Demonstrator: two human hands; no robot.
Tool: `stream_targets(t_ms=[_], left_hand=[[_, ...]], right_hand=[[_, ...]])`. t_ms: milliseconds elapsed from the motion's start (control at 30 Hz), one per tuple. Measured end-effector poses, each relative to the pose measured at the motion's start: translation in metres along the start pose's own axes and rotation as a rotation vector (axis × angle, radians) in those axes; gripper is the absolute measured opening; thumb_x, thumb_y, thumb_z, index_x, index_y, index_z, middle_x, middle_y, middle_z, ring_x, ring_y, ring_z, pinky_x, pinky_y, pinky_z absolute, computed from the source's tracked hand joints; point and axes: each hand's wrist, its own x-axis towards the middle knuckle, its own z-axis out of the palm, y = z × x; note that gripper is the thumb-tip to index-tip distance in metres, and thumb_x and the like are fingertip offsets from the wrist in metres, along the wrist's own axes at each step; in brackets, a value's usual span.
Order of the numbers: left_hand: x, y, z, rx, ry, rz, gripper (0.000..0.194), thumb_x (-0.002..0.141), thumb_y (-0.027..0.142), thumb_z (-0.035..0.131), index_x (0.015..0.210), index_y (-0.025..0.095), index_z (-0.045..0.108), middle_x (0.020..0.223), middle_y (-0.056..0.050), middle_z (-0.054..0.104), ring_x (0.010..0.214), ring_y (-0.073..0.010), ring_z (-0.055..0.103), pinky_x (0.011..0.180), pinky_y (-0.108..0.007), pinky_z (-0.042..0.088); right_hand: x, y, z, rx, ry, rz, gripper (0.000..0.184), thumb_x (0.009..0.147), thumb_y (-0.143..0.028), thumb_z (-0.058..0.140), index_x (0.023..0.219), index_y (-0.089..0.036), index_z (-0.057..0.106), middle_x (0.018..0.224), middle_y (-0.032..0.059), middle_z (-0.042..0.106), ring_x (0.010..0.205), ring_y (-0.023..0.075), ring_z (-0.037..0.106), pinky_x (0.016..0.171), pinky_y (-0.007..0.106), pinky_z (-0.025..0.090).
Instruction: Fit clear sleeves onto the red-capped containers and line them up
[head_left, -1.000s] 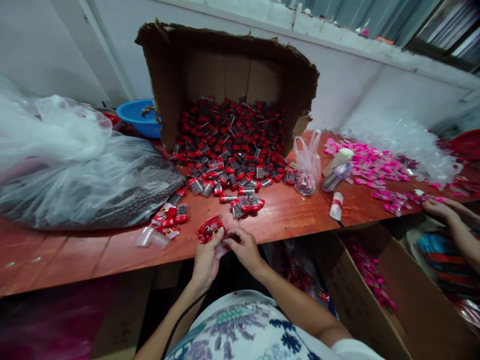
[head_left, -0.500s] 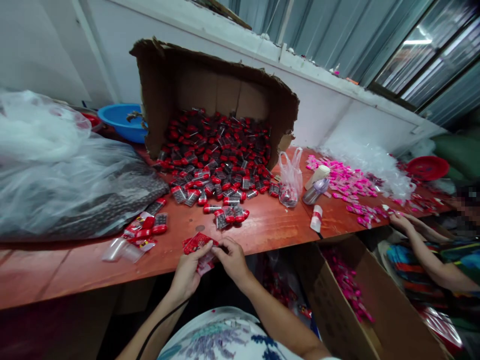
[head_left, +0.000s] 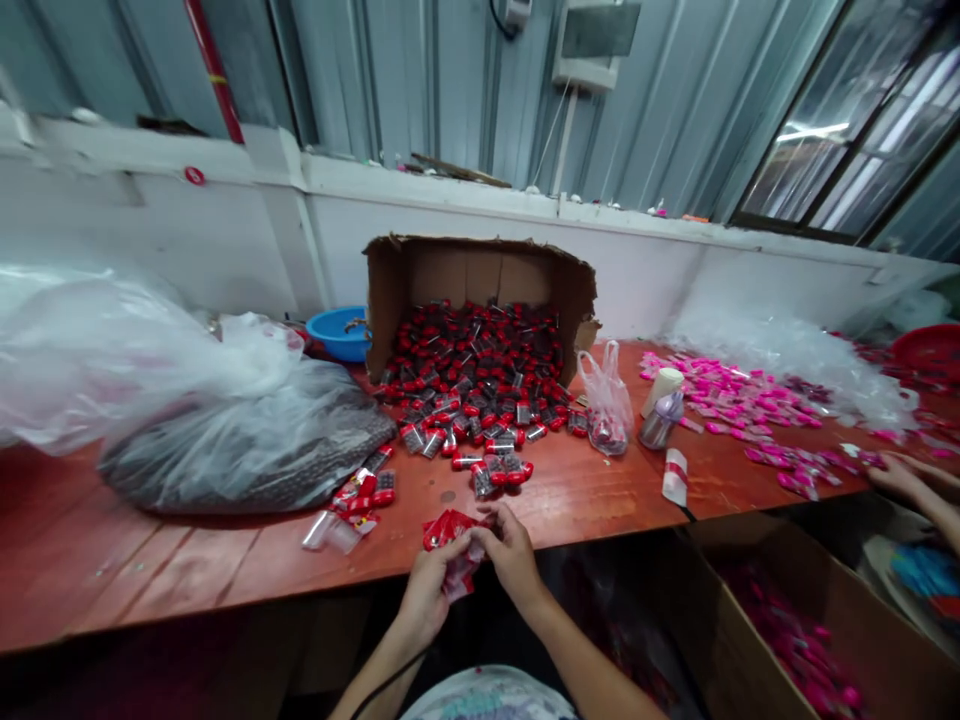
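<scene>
My left hand (head_left: 429, 592) is closed on a red printed plastic packet (head_left: 448, 526), partly clear and pinkish at its lower end, just over the front edge of the table (head_left: 420, 490). At the packet's right edge my right hand (head_left: 516, 560) pinches, its fingertips close together; the exact spot they grip is too small to make out. Just beyond lie several small clear containers with red ends and dark contents (head_left: 501, 474). To the left are more of them with red packets (head_left: 364, 490) and clear empty tubes (head_left: 330, 532).
A torn cardboard box (head_left: 577, 290) lies on its side, spilling red-ended containers. At left sits a big plastic bag of dark beads (head_left: 247, 450); behind it, a blue basin (head_left: 337, 335). Rightward are a small carrier bag (head_left: 606, 400), pink pieces (head_left: 742, 390) and a co-worker's hand (head_left: 900, 478).
The head view has tilted up and turned left, so the scene sits lower and further right. Both hands stay together at the red packet, with little visible change in hold.
</scene>
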Motion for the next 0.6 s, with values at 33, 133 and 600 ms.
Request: stream_targets(t_ms=[33,133,600], left_hand=[[-0.003,0.0,-0.001,0.003,-0.016,-0.006,0.016,0.06,0.014,0.077,0.074,0.011,0.069,0.065,-0.008,0.071,0.056,-0.0198,0.067,0.058,-0.029,0.054],[-0.013,-0.001,-0.006,0.012,-0.026,0.0,0.02,0.061,0.018,0.079,0.077,0.012,0.069,0.066,-0.008,0.071,0.06,-0.0214,0.068,0.058,-0.03,0.054],[-0.014,0.016,-0.027,-0.255,0.037,0.045,0.011,0.068,0.003,0.069,0.076,0.01,0.067,0.068,-0.006,0.071,0.057,-0.0153,0.067,0.055,-0.023,0.053]], right_hand=[[-0.002,0.0,0.001,-0.019,-0.002,-0.021,0.024,0.08,-0.029,0.058,0.103,-0.021,0.059,0.074,-0.0022,0.058,0.065,0.0139,0.057,0.06,0.024,0.047],[-0.01,-0.001,0.001,-0.112,-0.011,-0.085,0.021,0.085,-0.031,0.053,0.103,-0.022,0.06,0.073,-0.0015,0.06,0.065,0.0153,0.059,0.06,0.025,0.047],[-0.009,0.002,0.018,-0.404,-0.054,-0.256,0.024,0.091,-0.034,0.046,0.104,-0.022,0.062,0.076,0.0003,0.062,0.067,0.0152,0.058,0.066,0.026,0.046]])
